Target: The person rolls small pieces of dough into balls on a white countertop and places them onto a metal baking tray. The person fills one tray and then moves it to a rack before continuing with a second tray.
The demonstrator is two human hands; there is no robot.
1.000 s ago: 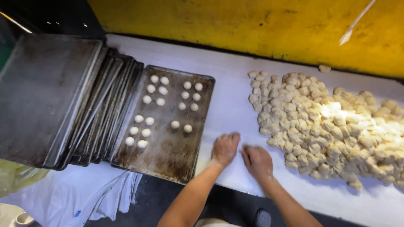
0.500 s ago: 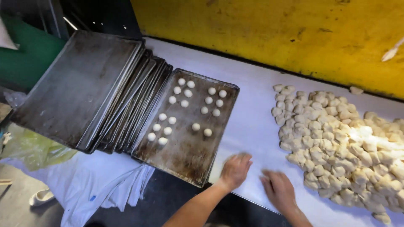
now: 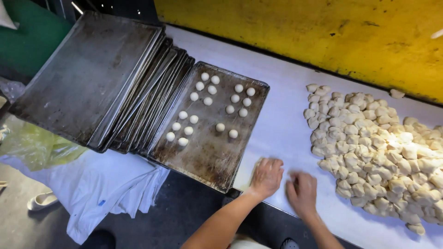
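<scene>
Both hands press palm-down on the white counter [image 3: 286,133], left hand [image 3: 266,176] and right hand [image 3: 302,192] blurred; anything beneath stays hidden. The dough pile [image 3: 378,152] lies at two o'clock, cut off at the frame's right edge.

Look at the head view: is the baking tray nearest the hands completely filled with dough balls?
No: the baking tray holds dough balls only on its far part.

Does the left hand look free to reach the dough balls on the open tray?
Probably yes: the left hand lies flat on the table beside the tray, nothing between it and the dough balls.
</scene>
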